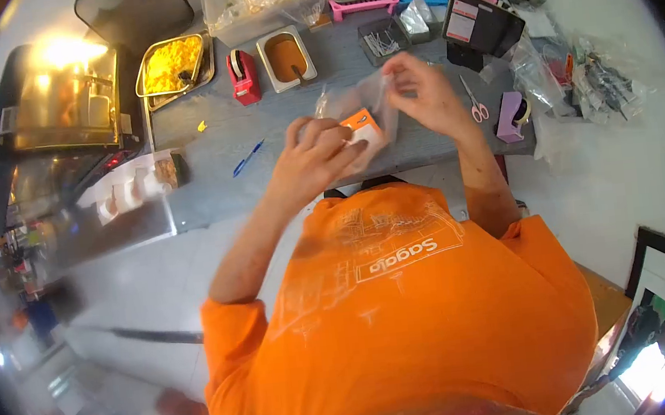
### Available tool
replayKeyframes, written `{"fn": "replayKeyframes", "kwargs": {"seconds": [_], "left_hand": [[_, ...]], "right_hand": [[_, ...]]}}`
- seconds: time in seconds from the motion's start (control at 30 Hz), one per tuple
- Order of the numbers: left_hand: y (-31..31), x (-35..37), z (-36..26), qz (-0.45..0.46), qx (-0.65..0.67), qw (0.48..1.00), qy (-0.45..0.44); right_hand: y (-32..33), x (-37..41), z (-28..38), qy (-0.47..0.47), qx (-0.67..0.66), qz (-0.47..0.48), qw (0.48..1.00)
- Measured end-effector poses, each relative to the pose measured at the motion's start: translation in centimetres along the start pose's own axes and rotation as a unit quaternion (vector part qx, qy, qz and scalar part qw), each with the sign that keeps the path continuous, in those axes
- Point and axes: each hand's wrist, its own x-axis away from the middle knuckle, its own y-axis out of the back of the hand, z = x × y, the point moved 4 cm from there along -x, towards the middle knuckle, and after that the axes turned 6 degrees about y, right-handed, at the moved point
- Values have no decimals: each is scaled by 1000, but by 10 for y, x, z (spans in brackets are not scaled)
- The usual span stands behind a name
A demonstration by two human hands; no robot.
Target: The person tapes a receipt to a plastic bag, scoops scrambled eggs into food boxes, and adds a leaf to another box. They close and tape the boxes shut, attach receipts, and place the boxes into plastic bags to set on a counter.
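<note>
Close to the counter's front edge, my left hand point(313, 160) is closed around a small orange and white packet point(363, 127) inside or behind a clear plastic bag point(390, 126). Its fingers cover much of the packet. To the right, my right hand point(427, 94) pinches the upper edge of the same bag between thumb and fingers. Thin plastic stretches between the two hands. Left of them a blue pen point(248, 158) lies on the grey counter point(207, 191). Scissors point(475, 102) with pink handles lie right of my right hand.
Behind my hands stand a red tape dispenser point(242, 78), a metal pan of brown sauce point(286, 58) and a tray of yellow food point(171, 65). A lit glass food warmer point(59, 114) is at the left. On the right are a purple tape dispenser point(512, 116) and plastic bags point(601, 85).
</note>
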Motion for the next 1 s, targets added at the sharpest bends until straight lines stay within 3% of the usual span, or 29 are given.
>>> {"fn": "replayKeyframes", "kwargs": {"seconds": [0.03,0.07,0.1,0.13,0.17,0.2,0.27,0.33,0.4,0.43,0.5,0.53,0.57,0.6,0.67,0.7,0.77,0.8,0.83,0.87,0.9,0.97,1.0], "left_hand": [[-21,21,0,2,2,1000,-2],[-39,56,5,-179,35,979,95],[-54,91,9,-353,68,914,187],[-68,108,1,-352,67,916,182],[-84,124,-1,-312,173,889,287],[-103,138,-2,-261,276,841,386],[-138,135,-6,-236,245,866,367],[-179,126,8,-124,340,824,436],[-220,112,29,62,538,650,533],[-222,106,34,62,538,650,533],[-222,87,39,60,600,639,477],[-220,87,37,60,599,645,471],[-206,94,40,-74,483,745,453],[-196,98,42,-205,352,813,415],[-208,86,42,-149,418,822,358],[-214,67,41,-144,454,798,370],[-217,46,22,-136,525,744,391],[-213,41,18,-133,563,713,397],[-209,35,16,-128,599,681,400],[-207,26,18,-118,634,649,403],[-206,15,22,-105,665,616,408],[-200,2,24,-81,716,549,424],[-196,-2,27,-71,736,515,434]], "right_hand": [[9,6,-3,-2,-1,-3,1000],[28,13,-10,-30,56,-64,996],[47,19,-16,-57,113,-126,984],[56,28,-31,-57,112,-131,983],[51,41,-56,-55,267,-23,962],[37,56,-80,-54,412,86,905],[-8,75,-96,57,427,131,893],[-58,78,-126,91,215,73,970],[-90,32,-44,15,34,222,974],[-118,38,-90,15,34,222,974],[-143,37,-192,-35,2,80,996],[-130,31,-177,-31,5,73,997],[-112,28,-151,-103,-66,96,988],[-102,30,-135,-175,-137,117,968],[-111,32,-126,-151,-145,98,973],[-121,34,-119,-130,-155,87,975],[-140,35,-103,-66,1,49,997],[-138,37,-93,-72,10,39,997],[-133,37,-80,-16,-22,39,999],[-123,38,-65,40,-55,36,997],[-101,41,-50,35,-48,22,998],[-44,61,-12,180,86,-104,974],[-25,78,-35,204,176,-92,958]]}}
